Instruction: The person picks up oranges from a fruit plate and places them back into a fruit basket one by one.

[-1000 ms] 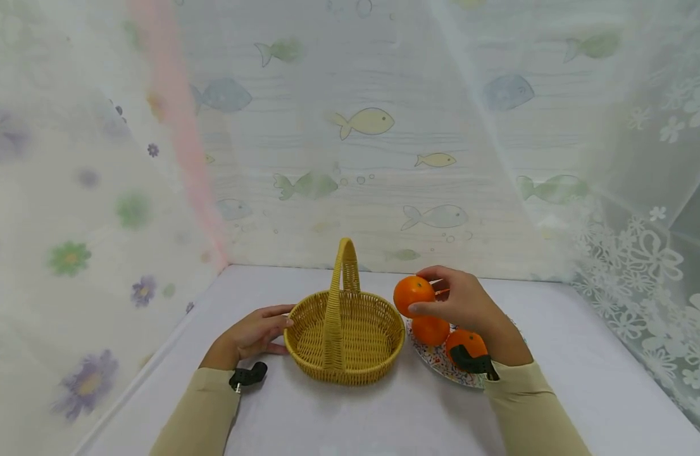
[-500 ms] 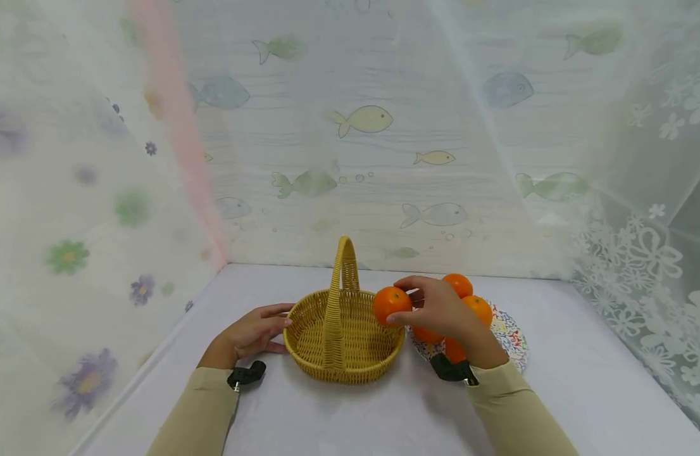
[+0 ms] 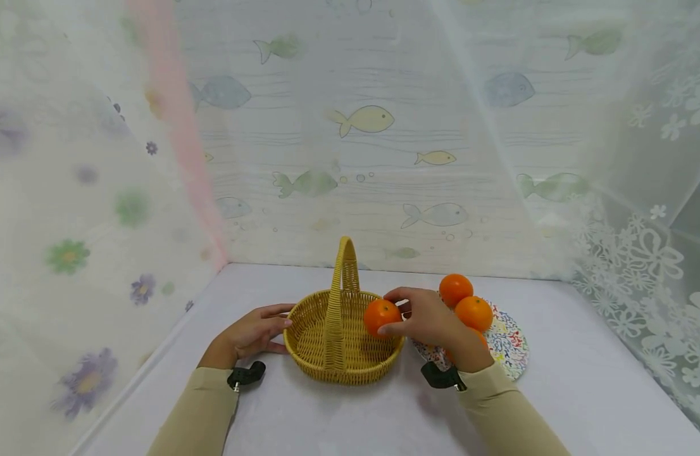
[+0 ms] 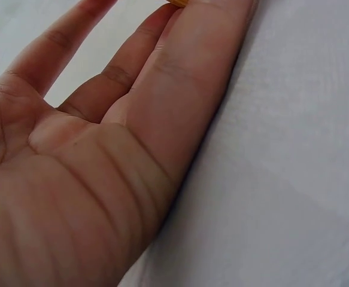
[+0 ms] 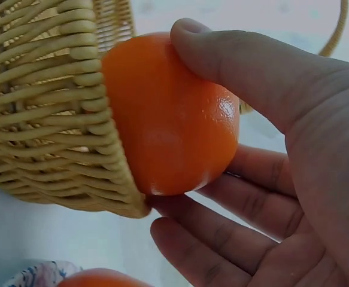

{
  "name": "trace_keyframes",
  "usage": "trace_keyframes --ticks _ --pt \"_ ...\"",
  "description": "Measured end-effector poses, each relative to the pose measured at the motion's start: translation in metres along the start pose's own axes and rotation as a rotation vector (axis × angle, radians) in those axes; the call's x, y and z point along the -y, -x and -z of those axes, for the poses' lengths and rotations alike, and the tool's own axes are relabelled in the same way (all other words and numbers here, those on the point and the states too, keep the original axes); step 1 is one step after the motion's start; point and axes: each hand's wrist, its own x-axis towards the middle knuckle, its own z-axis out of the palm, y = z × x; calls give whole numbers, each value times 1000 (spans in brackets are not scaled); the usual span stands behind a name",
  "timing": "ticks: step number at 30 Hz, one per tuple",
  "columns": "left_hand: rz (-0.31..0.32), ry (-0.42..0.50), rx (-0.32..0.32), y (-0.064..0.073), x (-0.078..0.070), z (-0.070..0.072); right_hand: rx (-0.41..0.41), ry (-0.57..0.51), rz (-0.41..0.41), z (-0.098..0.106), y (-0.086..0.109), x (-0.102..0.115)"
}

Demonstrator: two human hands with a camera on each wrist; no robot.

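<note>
My right hand [image 3: 430,320] holds an orange [image 3: 382,318] between its thumb and fingers, at the right rim of a yellow wicker basket [image 3: 312,367] with a tall arched handle. In the right wrist view the orange [image 5: 168,119] overlaps the basket wall [image 5: 48,113], with the thumb on top and the fingers beneath. My left hand [image 3: 253,332] touches the basket's left side with its fingertips. The left wrist view shows that hand's extended fingers [image 4: 180,78] and a sliver of the basket at the top edge.
Right of the basket, several oranges [image 3: 474,313] sit on a plate with a colourful pattern [image 3: 512,345]; the right hand and wrist partly hide them. A white cloth covers the table [image 3: 589,354]. Behind stands a curtain [image 3: 373,158] with printed fish.
My right hand has carried the orange leftward and slightly down, from over the plate to the basket's right rim. The left hand and basket stay in place.
</note>
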Motion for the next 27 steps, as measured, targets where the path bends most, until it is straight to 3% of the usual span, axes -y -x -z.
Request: trace_keyframes --ticks 15,27 --pt "0 4 1 1 2 1 22 56 58 -21 -6 -5" --pt "-5 22 22 1 -1 1 43 92 36 -25 -6 -4"
